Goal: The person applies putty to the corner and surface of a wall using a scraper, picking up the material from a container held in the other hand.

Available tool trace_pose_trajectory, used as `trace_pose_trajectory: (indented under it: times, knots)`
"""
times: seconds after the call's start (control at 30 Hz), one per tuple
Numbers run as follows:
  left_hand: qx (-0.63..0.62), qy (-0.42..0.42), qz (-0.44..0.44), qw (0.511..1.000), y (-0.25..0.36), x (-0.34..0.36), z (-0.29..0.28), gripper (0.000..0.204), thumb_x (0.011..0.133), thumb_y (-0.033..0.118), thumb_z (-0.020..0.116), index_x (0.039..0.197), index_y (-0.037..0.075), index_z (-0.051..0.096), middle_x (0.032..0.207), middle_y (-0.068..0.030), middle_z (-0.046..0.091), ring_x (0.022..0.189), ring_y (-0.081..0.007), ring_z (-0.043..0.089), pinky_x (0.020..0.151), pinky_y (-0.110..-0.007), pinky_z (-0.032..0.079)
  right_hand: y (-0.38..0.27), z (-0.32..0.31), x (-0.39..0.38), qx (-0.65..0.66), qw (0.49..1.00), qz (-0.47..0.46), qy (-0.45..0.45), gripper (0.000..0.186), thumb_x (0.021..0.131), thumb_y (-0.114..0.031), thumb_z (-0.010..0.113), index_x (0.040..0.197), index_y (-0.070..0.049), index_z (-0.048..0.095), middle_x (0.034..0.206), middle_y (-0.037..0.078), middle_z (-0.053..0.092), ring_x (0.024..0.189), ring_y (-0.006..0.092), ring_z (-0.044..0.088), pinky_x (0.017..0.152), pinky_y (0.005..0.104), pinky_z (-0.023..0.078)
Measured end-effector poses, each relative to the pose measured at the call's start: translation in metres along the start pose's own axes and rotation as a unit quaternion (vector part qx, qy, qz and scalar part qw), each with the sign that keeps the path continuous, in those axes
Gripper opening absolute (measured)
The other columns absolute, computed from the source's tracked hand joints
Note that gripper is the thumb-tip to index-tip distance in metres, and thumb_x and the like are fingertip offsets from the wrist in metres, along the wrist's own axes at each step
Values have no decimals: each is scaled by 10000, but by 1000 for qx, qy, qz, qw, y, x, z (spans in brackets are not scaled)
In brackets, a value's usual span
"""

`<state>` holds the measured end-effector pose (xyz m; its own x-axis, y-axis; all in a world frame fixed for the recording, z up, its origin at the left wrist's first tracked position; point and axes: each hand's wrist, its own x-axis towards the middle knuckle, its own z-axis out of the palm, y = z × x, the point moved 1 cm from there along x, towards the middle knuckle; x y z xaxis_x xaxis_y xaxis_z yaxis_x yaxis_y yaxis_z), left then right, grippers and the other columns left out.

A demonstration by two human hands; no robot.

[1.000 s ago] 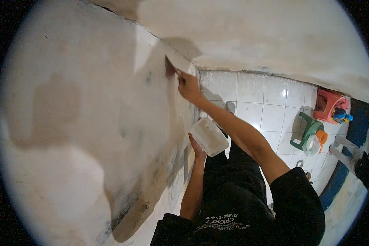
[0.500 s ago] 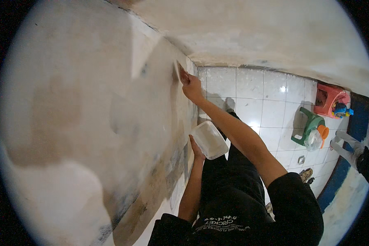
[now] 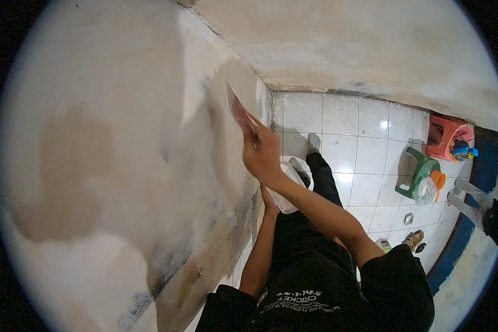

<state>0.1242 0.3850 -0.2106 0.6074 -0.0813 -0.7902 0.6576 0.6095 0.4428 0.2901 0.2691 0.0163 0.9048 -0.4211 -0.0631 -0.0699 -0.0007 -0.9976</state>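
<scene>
My right hand (image 3: 263, 154) is closed on the handle of a putty knife (image 3: 238, 110). Its broad thin blade points up and away, close to the patchy plastered wall (image 3: 149, 127) on the left; I cannot tell whether it touches. Lower down, my left hand (image 3: 269, 202) holds a white plastic tub (image 3: 287, 208) by its side, fingers partly hidden beneath it. My right wrist and forearm pass over the tub and hide much of its inside.
A second wall (image 3: 359, 50) meets the left one at a corner ahead. On the white tiled floor (image 3: 337, 149) stand a red stool (image 3: 440, 138) and a green stool (image 3: 418, 172), with an orange dipper (image 3: 437, 179) and a clear plastic bag (image 3: 424, 191). A floor drain (image 3: 408, 218) lies nearer.
My right hand with the putty knife has come back from the corner toward me, so its forearm now covers part of the tub. My left hand keeps its hold on the tub.
</scene>
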Motion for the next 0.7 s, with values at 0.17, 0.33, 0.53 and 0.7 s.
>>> trace_pose_trajectory:
  times: [0.17,0.33,0.53,0.7]
  knots:
    - [-10,-23,-1,1000,-4,6,-5,762,893,628,402,1403,68,314,1378,-123,418,1241,-290,426,1038,-421,341,-6,43,40,23,984,-174,-22,481,784,72,491,1254,-25,509,1038,254,607,893,404,612,774,419,487]
    - [9,-12,2,1000,6,2,-8,777,883,643,402,1397,66,324,1373,-115,423,1233,-295,431,1037,-430,345,-32,22,-35,46,976,-197,-84,444,785,80,470,1206,-21,568,1162,244,584,1026,369,605,859,365,491]
    - [19,-15,-14,1000,-2,-3,-4,795,871,662,401,1391,65,336,1367,-107,430,1224,-301,437,1036,-441,350,85,-3,31,-123,992,25,-28,335,799,9,477,1112,21,595,852,289,605,735,403,625,661,441,489]
    - [23,-29,-12,999,-49,6,7,787,885,639,404,1404,55,313,1383,-109,413,1242,-302,415,1059,-431,322,162,12,-5,-86,995,-56,-14,349,798,13,473,1127,59,584,820,309,577,759,464,581,666,440,477]
